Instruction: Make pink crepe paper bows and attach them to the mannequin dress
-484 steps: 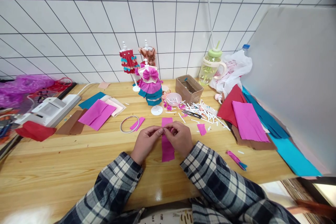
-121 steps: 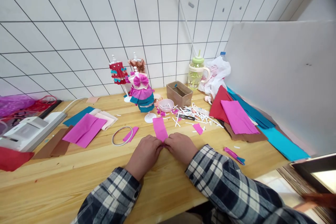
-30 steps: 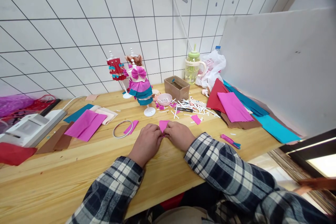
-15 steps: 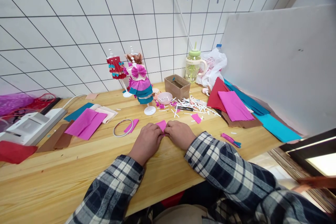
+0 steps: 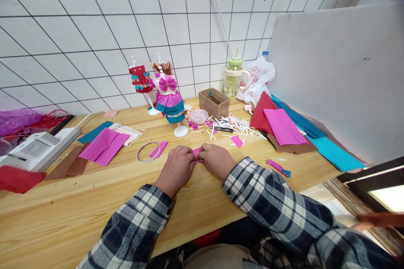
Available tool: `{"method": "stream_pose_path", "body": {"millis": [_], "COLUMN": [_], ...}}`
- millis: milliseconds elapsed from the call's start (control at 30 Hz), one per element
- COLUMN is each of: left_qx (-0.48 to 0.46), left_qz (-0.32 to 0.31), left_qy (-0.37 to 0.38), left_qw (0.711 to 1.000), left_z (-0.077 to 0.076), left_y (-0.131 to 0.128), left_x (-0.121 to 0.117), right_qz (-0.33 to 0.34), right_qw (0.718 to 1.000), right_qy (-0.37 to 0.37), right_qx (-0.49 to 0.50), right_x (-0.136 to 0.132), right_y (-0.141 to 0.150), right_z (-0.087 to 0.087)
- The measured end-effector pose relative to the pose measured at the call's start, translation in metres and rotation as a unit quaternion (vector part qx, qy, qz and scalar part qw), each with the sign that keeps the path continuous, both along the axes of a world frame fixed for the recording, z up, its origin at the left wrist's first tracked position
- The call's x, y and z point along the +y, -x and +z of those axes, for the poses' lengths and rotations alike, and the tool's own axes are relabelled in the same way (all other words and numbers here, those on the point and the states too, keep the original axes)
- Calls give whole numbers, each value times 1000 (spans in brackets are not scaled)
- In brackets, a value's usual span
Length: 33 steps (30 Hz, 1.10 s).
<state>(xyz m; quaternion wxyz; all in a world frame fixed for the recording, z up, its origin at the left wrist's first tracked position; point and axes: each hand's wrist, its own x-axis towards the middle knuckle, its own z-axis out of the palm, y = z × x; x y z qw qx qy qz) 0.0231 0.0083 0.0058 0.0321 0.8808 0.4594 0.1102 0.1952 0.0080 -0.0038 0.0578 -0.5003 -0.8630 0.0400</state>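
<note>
A strip of magenta crepe paper point(image 5: 196, 151) is pinched between my two hands at the middle of the wooden table; only a short end shows beyond my fingers. My left hand point(image 5: 180, 164) is closed on its left edge, my right hand point(image 5: 215, 159) on its right edge, with the fingertips almost meeting. Whatever is folded under the fingers is hidden. Left of my left hand lie a silver ring point(image 5: 148, 151) and a small folded magenta piece point(image 5: 162, 149). Beyond my right hand is a magenta scrap point(image 5: 236, 141).
Miniature dress stands, one with a pink and teal dress point(image 5: 170, 103), are at the back near a cardboard box point(image 5: 214, 107), a small bowl point(image 5: 198, 116) and scattered white strips with a cutter point(image 5: 223, 129). Paper stacks point(image 5: 285, 128) lie right; a power strip point(image 5: 47, 151) sits left.
The strip's visible length beyond my fingers has shrunk steadily from a long piece to a short end. Both hands keep their pinch and stay close together. The view has shifted slightly.
</note>
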Motion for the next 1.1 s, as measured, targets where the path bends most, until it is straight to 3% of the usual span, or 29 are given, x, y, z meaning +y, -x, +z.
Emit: {"method": "stream_pose_path", "body": {"millis": [300, 567, 867, 1100], "left_qx": [0, 3, 7, 26], "left_qz": [37, 5, 22, -19], "left_qy": [8, -13, -9, -11], "left_qw": [999, 1000, 1000, 999], "left_z": [-3, 1, -3, 1], "left_y": [0, 0, 0, 1], "left_x": [-1, -2, 0, 0], "right_qz": [-17, -3, -13, 20], "right_qw": [1000, 1000, 1000, 999], "right_qy": [18, 18, 27, 30], "right_qx": [5, -12, -8, 6], "right_x": [0, -1, -1, 1], "right_y": [1, 1, 0, -3], "right_z": [1, 4, 4, 3]}}
